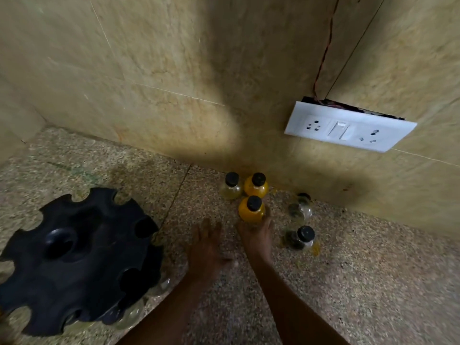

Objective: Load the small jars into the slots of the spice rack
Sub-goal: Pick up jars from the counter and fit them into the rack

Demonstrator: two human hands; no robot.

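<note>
By the wall: right hand [256,235] grips yellow jar [251,211] | left hand [207,247] fingers spread | 4 jars around

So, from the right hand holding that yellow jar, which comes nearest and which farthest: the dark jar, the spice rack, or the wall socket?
Measured from the right hand in the head view:
1. Dark jar, just to its right on the counter.
2. Spice rack, far to the left, beyond the left hand.
3. Wall socket, up on the wall, to the right.

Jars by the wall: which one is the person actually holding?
The nearer yellow jar, gripped from below by the right hand. The other yellow jar stands untouched by the wall.
</note>
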